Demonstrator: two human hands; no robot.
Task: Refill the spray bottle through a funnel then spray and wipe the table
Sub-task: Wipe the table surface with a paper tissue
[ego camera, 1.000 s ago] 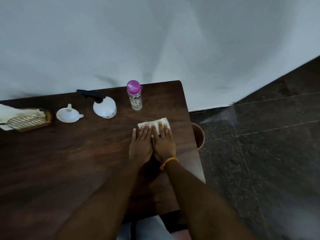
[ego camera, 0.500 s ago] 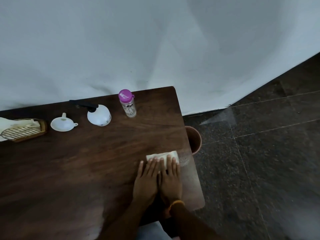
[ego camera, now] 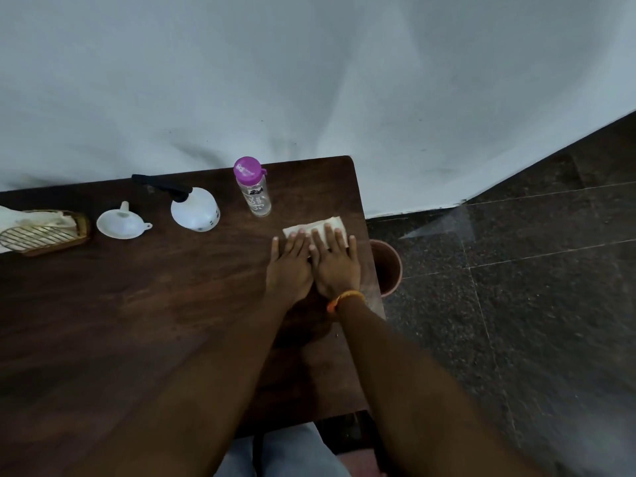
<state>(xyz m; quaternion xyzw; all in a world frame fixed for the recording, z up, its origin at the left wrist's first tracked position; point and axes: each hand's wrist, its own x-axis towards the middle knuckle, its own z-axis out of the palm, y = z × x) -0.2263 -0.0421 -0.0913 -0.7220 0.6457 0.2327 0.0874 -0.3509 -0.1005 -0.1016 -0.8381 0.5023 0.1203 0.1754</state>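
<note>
My left hand (ego camera: 289,270) and my right hand (ego camera: 335,266) lie flat side by side, pressing a folded white cloth (ego camera: 316,226) onto the dark wooden table (ego camera: 137,321) near its right edge. The cloth's far edge shows beyond my fingertips. A white spray bottle (ego camera: 196,213) with a black trigger head stands at the back. To its left sits a white funnel (ego camera: 118,224), spout up. A clear bottle with a purple cap (ego camera: 253,189) stands just behind the cloth.
A wooden holder with a wire rack and white cloth (ego camera: 41,230) sits at the table's far left. A brown bin (ego camera: 387,268) stands on the dark stone floor by the table's right edge. A white sheet hangs behind the table.
Both hands slid the cloth toward me along the right edge, then pushed it away again toward the purple-capped bottle.
</note>
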